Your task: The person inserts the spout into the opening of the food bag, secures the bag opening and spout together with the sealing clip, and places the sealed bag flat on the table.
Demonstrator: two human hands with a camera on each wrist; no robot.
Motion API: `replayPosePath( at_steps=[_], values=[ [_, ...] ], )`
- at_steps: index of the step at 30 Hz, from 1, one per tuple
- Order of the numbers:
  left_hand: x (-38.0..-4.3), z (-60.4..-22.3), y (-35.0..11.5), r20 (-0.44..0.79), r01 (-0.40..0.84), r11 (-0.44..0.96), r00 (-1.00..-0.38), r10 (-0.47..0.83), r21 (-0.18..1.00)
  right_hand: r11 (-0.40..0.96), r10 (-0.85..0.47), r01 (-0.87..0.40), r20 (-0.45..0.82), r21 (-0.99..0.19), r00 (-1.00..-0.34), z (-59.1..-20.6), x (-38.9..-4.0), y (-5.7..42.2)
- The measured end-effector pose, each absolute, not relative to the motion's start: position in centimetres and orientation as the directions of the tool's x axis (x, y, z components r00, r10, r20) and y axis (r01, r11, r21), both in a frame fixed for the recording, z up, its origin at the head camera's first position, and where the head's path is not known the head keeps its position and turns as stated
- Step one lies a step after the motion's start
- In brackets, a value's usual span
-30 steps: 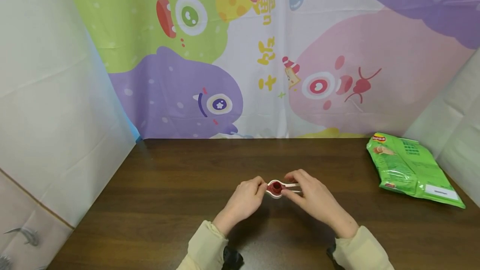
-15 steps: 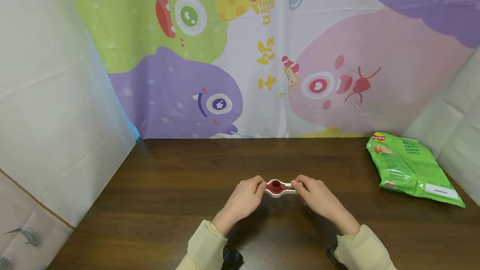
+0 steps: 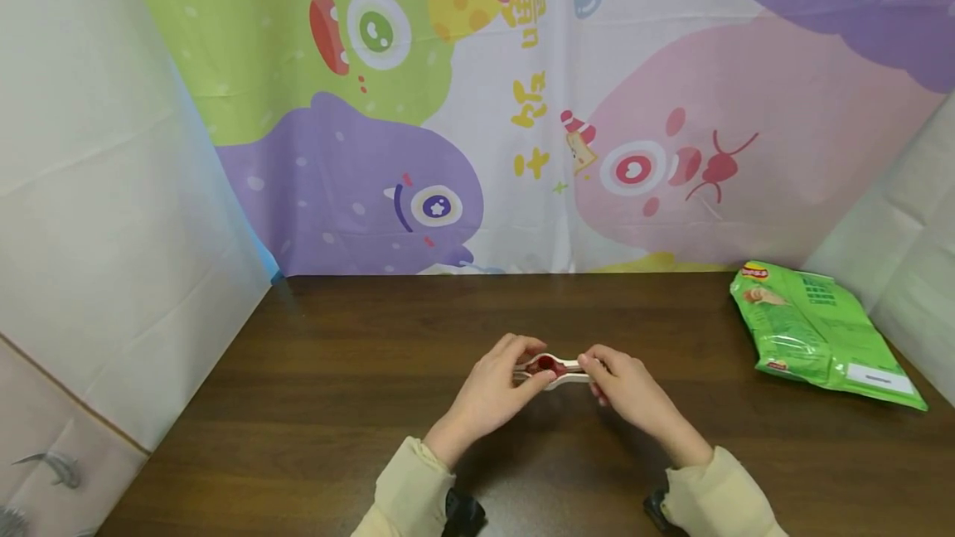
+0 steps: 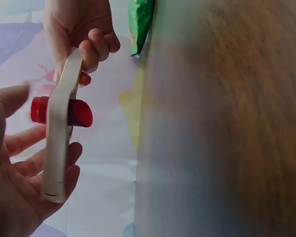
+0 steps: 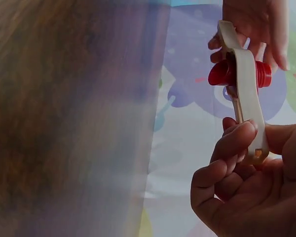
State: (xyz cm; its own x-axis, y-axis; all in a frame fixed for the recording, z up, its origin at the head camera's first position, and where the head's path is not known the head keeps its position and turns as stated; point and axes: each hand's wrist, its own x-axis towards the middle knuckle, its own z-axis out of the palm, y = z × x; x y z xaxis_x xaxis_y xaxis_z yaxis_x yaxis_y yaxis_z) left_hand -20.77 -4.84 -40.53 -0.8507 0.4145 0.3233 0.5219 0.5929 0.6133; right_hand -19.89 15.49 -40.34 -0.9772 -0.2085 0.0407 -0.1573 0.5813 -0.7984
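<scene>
A white bag clip [image 3: 569, 380] with a red screw-necked spout [image 4: 81, 113] through its middle is held above the table. My right hand [image 3: 636, 392] pinches the clip's right end between thumb and fingers, as the right wrist view shows. At the other end, my left hand [image 3: 487, 388] has its fingers loosely spread. Some of its fingers [image 4: 73, 175] pass behind the clip and touch or support it, while the thumb stands apart in the left wrist view. The spout's slanted end [image 5: 222, 73] sticks out on one side, its threaded neck [image 5: 264, 74] on the other.
A green snack bag [image 3: 828, 338] lies at the right on the dark wooden table [image 3: 336, 404]. Behind the table hangs a curtain [image 3: 522, 214] with cartoon monsters. Pale cloth [image 3: 112, 189] walls the left side.
My right hand shifted from around the spout side to pinch the clip's right end. My left hand then loosened its pinch on the left end, spreading its fingers and thumb toward the spout.
</scene>
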Motion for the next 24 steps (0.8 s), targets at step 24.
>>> replayPosePath(
  at_steps=[24],
  values=[
    [-20.73, -40.65, -4.80, 0.330, 0.554, 0.572, -0.828, 0.453, 0.605, 0.542, -0.212, -0.140, 0.026, -0.828, -0.977, -40.38, -19.90, 15.47]
  ],
)
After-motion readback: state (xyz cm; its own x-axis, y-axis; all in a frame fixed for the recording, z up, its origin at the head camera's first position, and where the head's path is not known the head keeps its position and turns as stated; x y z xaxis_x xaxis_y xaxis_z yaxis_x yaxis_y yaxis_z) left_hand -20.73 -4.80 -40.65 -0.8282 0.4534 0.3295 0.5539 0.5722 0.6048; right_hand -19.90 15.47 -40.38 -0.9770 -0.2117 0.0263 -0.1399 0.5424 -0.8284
